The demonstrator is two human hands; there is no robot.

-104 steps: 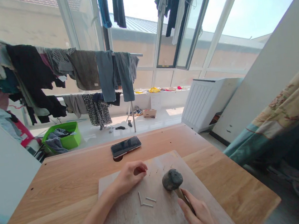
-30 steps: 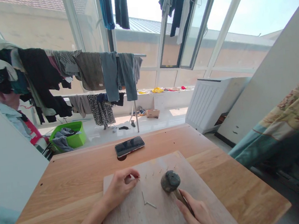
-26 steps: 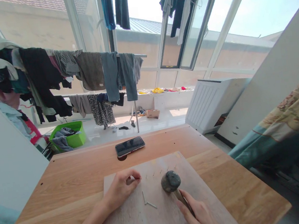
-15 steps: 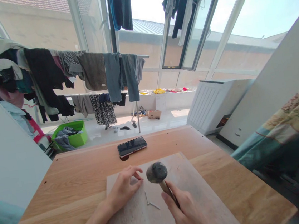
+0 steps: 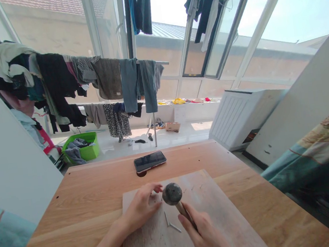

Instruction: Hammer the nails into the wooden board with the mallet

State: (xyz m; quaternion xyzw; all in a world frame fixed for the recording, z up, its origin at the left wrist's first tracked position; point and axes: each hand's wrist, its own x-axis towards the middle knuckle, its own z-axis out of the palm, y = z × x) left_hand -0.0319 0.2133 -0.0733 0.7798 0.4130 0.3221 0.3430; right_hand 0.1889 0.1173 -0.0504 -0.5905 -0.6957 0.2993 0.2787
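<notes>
My right hand [image 5: 204, 228] is wrapped round the handle of a rubber mallet [image 5: 172, 194] with a dark round head. The mallet head is beside the fingertips of my left hand [image 5: 144, 205], over a pale wooden board [image 5: 148, 240]. My left hand rests on the board with its thumb and fingers pinched around a small nail, mostly hidden by the fingers and mallet head. Two loose nails [image 5: 175, 228] lie on the board between my hands, their ends close together. A few small nails [image 5: 200, 186] show near the board's far right part.
The board lies on a wooden table [image 5: 87, 199]. A phone [image 5: 150, 162] lies near the table's far edge, beside a dark round hole. Beyond are a clothes rack hung with laundry [image 5: 108, 78], a green basket [image 5: 91, 147] and a white cabinet [image 5: 231, 116]. A curtain [image 5: 310, 150] hangs at right.
The mallet head has tilted and now sits closer to my left fingertips. The whole view has shifted slightly, moving the scene to the right. The loose nails have stayed put on the board.
</notes>
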